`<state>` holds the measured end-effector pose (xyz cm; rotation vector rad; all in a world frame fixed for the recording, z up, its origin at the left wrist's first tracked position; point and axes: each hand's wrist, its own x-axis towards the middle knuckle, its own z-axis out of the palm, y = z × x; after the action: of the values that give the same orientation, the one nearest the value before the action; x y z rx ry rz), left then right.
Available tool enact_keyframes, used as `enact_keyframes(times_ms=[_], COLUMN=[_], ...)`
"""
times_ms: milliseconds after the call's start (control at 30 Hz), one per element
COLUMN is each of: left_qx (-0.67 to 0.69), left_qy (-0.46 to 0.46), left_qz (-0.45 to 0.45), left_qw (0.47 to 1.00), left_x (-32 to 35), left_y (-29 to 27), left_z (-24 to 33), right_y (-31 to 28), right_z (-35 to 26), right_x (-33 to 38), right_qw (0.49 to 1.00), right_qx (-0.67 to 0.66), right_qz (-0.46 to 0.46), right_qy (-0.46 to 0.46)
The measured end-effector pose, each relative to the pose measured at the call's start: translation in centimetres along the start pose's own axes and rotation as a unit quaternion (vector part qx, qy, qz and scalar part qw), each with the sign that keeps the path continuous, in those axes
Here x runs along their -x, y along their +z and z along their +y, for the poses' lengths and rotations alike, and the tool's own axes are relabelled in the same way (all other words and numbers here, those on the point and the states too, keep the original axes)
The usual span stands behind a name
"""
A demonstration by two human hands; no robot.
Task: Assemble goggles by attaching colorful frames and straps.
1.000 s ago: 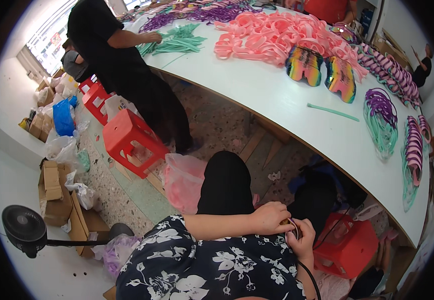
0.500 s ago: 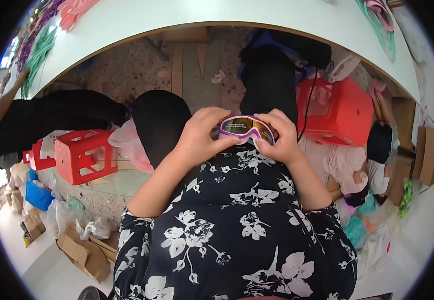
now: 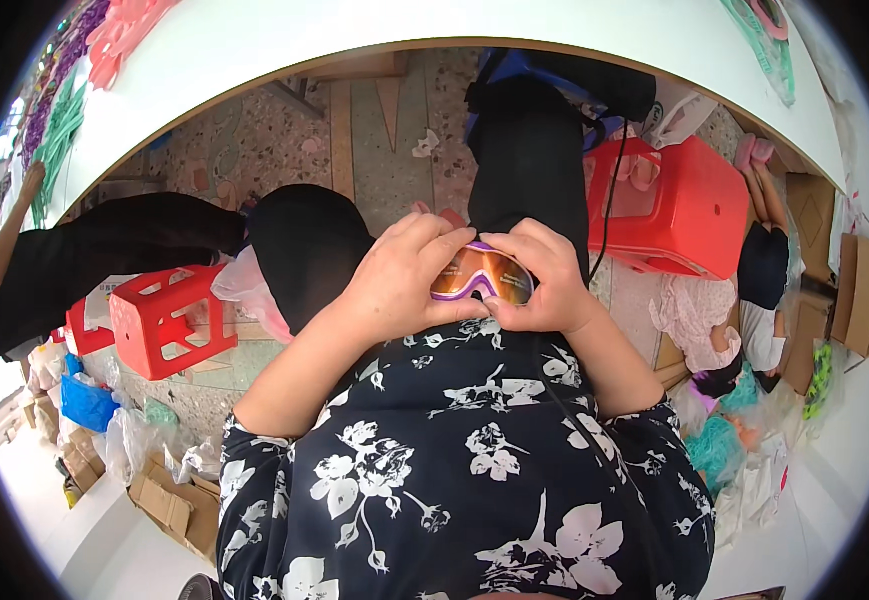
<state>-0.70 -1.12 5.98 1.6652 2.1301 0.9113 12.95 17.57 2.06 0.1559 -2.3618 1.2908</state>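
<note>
A pair of purple-framed swim goggles point(image 3: 484, 272) with orange, mirror-like lenses is held over my lap. My left hand point(image 3: 401, 275) is closed on one side of the frame, its thumb along the lower edge near the nose bridge. Around the other side, my right hand point(image 3: 542, 277) is closed, fingers over the top and thumb below the bridge. Both thumbs nearly meet under the nosepiece. My fingers hide the outer ends of the goggles, and no strap can be made out.
A white table point(image 3: 374, 22) curves across the far side, with pink straps point(image 3: 124, 38) and green straps point(image 3: 57, 135) at its left. Red stools point(image 3: 169, 322) stand left, another red stool point(image 3: 679, 210) right. Another person's arm point(image 3: 12, 225) reaches in at left. Cardboard boxes point(image 3: 176, 503) and bags lie around.
The goggles have turned in my hands, from slanted to nearly level, and their lenses now shine orange. My right hand has shifted slightly left and both thumbs have come closer together.
</note>
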Motion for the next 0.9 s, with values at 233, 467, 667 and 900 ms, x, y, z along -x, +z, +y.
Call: enact_keyframes(times_ms=[233,467,667,900], left_qx=[0.030,0.045,0.021,0.016], left_qy=[-0.074,-0.078,-0.055,-0.016], left_qz=[0.021,0.040,0.064,0.148], left_qw=[0.997,0.995,0.996,0.989], left_x=[-0.2,-0.4,-0.1,0.2], left_y=[1.8,3.3,3.6,3.5], left_z=[-0.4,-0.7,-0.3,-0.5], right_y=[-2.0,-2.3,-1.8,-1.9], right_z=[-0.7,-1.1,-1.5,-2.0], right_x=[0.4,1.5,1.7,0.7], right_qw=[0.999,0.998,0.997,0.994], right_qx=[0.018,0.053,0.071,0.074], right_qz=[0.047,0.030,0.033,0.071], right_qy=[0.015,0.000,-0.030,-0.040])
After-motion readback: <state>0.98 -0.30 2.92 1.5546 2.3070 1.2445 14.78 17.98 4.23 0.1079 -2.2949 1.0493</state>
